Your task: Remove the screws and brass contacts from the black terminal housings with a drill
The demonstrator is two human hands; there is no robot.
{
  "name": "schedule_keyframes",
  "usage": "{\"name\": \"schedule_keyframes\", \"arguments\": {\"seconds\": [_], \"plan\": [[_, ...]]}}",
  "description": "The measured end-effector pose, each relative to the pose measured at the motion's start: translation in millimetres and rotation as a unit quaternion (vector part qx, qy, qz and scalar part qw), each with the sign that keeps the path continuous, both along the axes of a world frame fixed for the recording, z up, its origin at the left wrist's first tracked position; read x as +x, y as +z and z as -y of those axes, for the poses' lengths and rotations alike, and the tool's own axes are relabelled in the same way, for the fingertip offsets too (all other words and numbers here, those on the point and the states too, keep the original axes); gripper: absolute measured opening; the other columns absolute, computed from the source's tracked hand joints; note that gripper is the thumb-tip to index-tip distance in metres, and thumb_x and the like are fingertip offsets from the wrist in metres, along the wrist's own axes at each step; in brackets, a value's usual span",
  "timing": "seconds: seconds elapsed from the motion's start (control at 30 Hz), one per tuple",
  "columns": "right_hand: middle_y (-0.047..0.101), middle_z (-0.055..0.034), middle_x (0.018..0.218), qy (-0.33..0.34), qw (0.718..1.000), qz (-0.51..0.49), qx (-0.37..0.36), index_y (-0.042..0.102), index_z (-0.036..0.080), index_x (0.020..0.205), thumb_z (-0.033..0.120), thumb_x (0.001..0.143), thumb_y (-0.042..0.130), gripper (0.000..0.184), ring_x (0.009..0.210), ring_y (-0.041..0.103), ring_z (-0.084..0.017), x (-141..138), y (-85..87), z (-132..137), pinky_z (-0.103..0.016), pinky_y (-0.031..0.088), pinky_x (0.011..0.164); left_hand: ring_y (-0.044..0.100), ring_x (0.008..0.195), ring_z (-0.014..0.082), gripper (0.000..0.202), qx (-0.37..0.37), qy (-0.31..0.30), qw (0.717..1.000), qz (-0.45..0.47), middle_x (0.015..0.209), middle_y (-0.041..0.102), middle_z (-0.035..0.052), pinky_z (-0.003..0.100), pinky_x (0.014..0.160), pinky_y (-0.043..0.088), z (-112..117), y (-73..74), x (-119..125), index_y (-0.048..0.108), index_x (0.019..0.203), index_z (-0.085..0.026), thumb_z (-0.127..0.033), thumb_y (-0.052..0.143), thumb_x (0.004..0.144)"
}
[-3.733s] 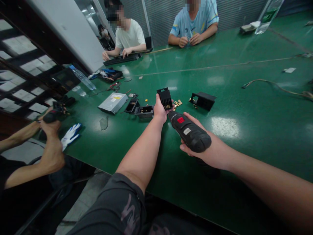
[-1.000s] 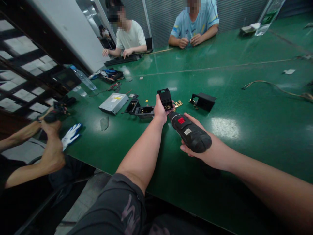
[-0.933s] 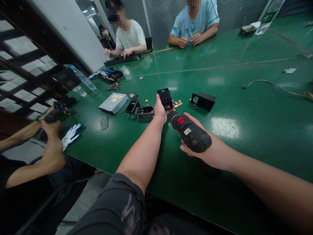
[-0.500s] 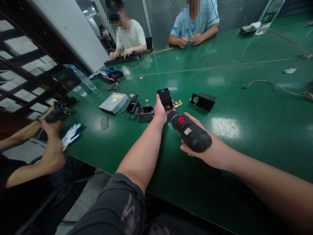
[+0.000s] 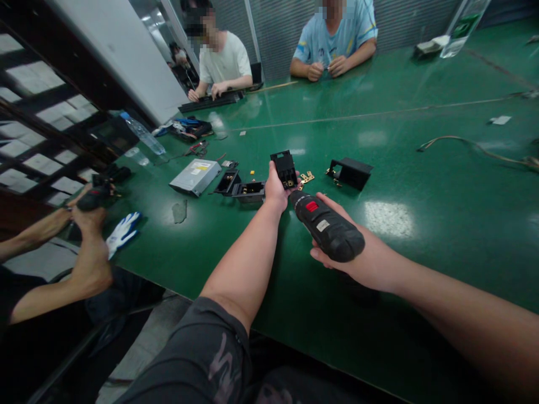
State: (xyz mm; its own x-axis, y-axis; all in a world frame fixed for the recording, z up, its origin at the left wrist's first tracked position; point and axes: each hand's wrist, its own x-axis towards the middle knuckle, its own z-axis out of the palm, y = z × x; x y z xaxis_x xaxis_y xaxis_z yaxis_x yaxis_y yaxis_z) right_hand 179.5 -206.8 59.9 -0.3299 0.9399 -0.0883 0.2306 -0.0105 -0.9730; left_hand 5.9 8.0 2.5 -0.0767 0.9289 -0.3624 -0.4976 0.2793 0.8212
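Observation:
My left hand (image 5: 277, 189) is closed round a black plastic housing (image 5: 283, 167), held tilted up above the table with brass-coloured contacts at its lower end. A black cordless drill (image 5: 328, 227) with a red switch is gripped in my right hand (image 5: 366, 261). Its nose points at the lower end of the housing; whether the bit touches is hidden. Just behind my left hand lie loose brass strips (image 5: 307, 178). Another black housing (image 5: 350, 173) rests to the right, with brass pieces beside it. Two open black housings, one of them a longer box (image 5: 249, 192), sit to the left.
On the green table (image 5: 442, 224), a silver disc drive (image 5: 195, 177) and a white-and-blue glove (image 5: 123, 233) lie to the left. A water bottle (image 5: 145, 134) lies farther back. At left a co-worker's hands (image 5: 89, 210) hold a drill; two people sit across. A cable (image 5: 475, 145) lies right.

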Motion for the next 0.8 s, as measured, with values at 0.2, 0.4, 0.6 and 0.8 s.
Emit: {"name": "schedule_keyframes", "arguments": {"seconds": [0.2,0.4,0.6,0.8], "plan": [[0.083,-0.0098,0.115,-0.001,1.000,-0.010,0.008,0.010,0.030,0.193,0.036,0.092,0.088,0.128,0.085,0.081,-0.028,0.2,0.4,-0.3,-0.048,0.066,0.082,0.086,0.086,0.0234,0.078,0.000,-0.002,1.000,0.008,0.094,0.087,0.0104,0.033,0.078,0.069,-0.8,-1.1,-0.3,0.084,0.135,-0.019,-0.084,0.047,0.112],[0.083,-0.0112,0.119,-0.003,1.000,0.002,0.002,0.010,0.031,0.193,0.037,0.092,0.088,0.128,0.084,0.081,-0.028,0.8,-0.5,-0.2,-0.048,0.066,0.081,0.085,0.082,0.0221,0.079,0.008,-0.007,1.000,-0.003,0.093,0.087,0.0105,0.032,0.077,0.069,-2.5,-3.3,-1.1,0.085,0.133,-0.018,-0.084,0.045,0.113],[0.083,-0.0112,0.119,0.001,1.000,0.003,0.009,0.010,0.030,0.193,0.038,0.093,0.088,0.128,0.085,0.081,-0.028,1.3,0.0,-0.2,-0.048,0.067,0.083,0.085,0.083,0.0227,0.079,-0.005,0.004,1.000,-0.002,0.094,0.087,0.0107,0.033,0.080,0.069,-0.6,-0.3,0.5,0.085,0.132,-0.018,-0.085,0.049,0.111],[0.082,-0.0110,0.119,0.001,1.000,0.006,0.002,0.009,0.031,0.193,0.038,0.092,0.086,0.128,0.085,0.080,-0.029,0.3,3.1,0.6,-0.049,0.065,0.085,0.084,0.080,0.0226,0.079,0.003,-0.004,1.000,0.007,0.090,0.086,0.0105,0.032,0.077,0.068,-0.6,-1.2,0.1,0.084,0.132,-0.017,-0.084,0.048,0.111]]}}
